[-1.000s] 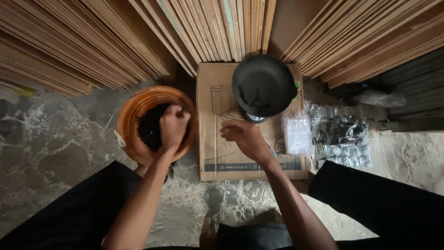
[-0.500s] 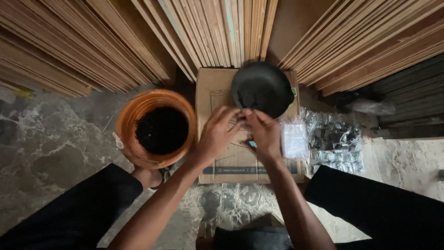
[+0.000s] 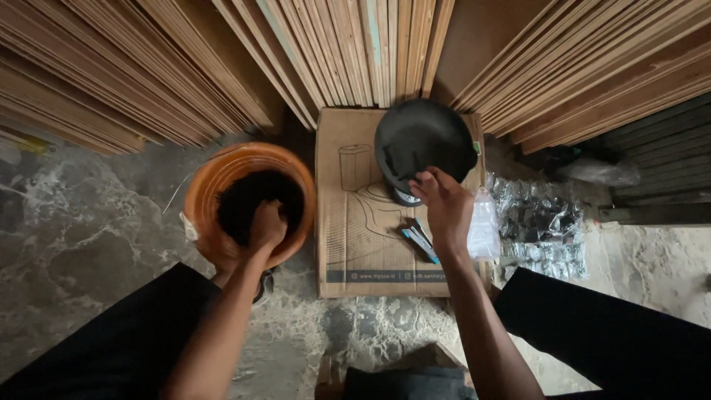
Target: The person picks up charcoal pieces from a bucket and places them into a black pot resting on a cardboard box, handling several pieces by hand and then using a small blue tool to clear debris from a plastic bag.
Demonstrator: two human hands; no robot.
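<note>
Half a second after my two hands met over the cardboard, my left hand [image 3: 266, 226] is back in the orange bowl [image 3: 211, 185], fingers curled shut among the small dark pieces [image 3: 244, 200] heaped there; whether it grips one, I cannot tell. My right hand [image 3: 444, 204] stays at the rim of the round black pan [image 3: 422, 141], fingertips pinched on something too small to name. Beneath lies a flat printed carton [image 3: 355, 230], beside crinkled clear bags [image 3: 537, 222]; rough mottled concrete all around.
</note>
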